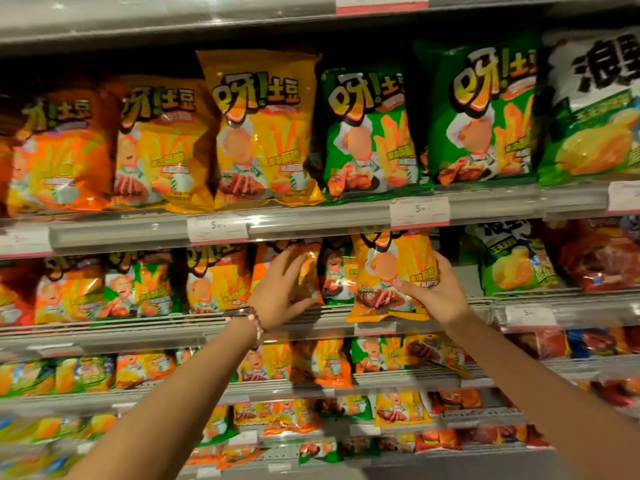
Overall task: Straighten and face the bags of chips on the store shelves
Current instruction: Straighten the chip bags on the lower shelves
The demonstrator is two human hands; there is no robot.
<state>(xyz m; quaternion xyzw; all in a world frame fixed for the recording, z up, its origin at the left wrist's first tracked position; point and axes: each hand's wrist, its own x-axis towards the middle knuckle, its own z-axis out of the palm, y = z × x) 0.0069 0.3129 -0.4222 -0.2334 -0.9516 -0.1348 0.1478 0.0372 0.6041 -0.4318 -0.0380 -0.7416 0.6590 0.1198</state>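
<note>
here right hand [437,296] grips yellow bag [394,275].

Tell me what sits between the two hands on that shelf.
Head view: a green chip bag, set back between the orange bag under the left hand and the right hand's yellow bag.

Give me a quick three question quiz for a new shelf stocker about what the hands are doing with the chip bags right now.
1. True or false: the right hand holds a yellow chip bag by its right side.
2. Multiple choice: the left hand rests on A) an orange chip bag, B) a price tag, C) a red bag.
3. Fill in: between the two handled bags stands a ____ chip bag.

Key: 1 true; 2 A; 3 green.
</note>
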